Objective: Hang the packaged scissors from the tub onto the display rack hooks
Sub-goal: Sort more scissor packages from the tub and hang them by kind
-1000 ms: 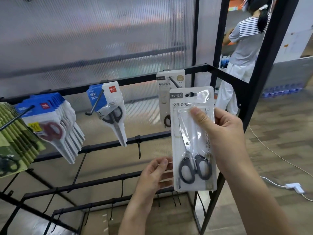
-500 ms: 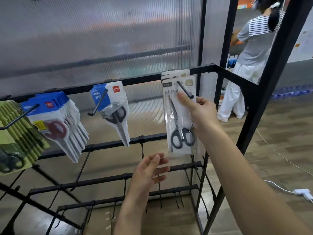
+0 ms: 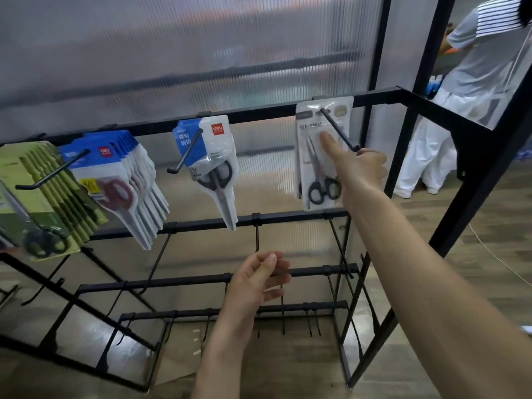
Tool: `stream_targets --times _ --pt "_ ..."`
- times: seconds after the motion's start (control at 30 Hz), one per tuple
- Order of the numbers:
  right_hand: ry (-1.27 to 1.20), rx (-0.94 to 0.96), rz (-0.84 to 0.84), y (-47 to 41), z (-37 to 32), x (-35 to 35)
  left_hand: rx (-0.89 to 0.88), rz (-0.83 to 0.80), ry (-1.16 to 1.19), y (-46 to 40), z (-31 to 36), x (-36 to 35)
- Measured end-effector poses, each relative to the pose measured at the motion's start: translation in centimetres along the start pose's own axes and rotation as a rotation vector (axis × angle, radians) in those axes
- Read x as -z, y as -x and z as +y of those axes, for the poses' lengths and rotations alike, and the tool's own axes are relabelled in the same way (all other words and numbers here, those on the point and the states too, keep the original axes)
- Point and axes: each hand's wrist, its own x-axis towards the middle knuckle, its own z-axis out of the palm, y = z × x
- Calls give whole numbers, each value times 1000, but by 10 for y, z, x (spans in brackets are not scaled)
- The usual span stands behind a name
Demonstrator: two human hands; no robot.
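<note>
A white pack of black-handled scissors point(image 3: 321, 156) hangs at the far end of the right-hand hook point(image 3: 339, 131) on the top bar of a black display rack point(image 3: 288, 217), with at least one more pack of the same kind just behind it. The right hand point(image 3: 357, 168) reaches up beside the pack, its thumb pressing flat on the clear front of the pack while the other fingers curl behind, near the upturned tip of the hook; whether they touch the pack's back or the hook is hidden. The hanging step looks all but finished: the pack's slot is threaded and it sits back by the bar. The left hand point(image 3: 259, 280) hovers lower down in front of the bare middle bars, fingers loosely bent and holding nothing. To the left, a blue-and-white scissor pack point(image 3: 210, 156) hangs on the next hook, a thick row of blue packs point(image 3: 121, 180) beyond it and green packs point(image 3: 37, 194) at the far left. The tub is out of view. The next move likely calls for letting go and fetching another pack. A person in a striped top point(image 3: 472, 82) stands beyond the rack at right.
</note>
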Motion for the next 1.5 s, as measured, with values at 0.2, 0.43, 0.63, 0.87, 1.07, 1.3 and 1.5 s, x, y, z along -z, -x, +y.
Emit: stream_targets --times 0.2,0.43,0.63,0.87,1.07,1.3,1.5 --pt "278 271 -81 53 54 10 -22 74 -206 10 -5 22" --pt "820 456 -549 113 112 8 -102 160 -732 33 -24 51" --pt "1120 642 -772 160 125 -13 -57 217 -1023 72 -43 97" --pt "1316 731 -1058 248 142 -55 74 328 -1070 147 -68 179" --pt "1327 777 -1162 354 175 -84 162 417 -1049 252 -87 240" --pt "1276 791 -1239 457 210 -101 232 458 -1075 334 -125 307" --pt "1336 820 -1266 491 230 -122 245 470 -1047 345 -138 339"
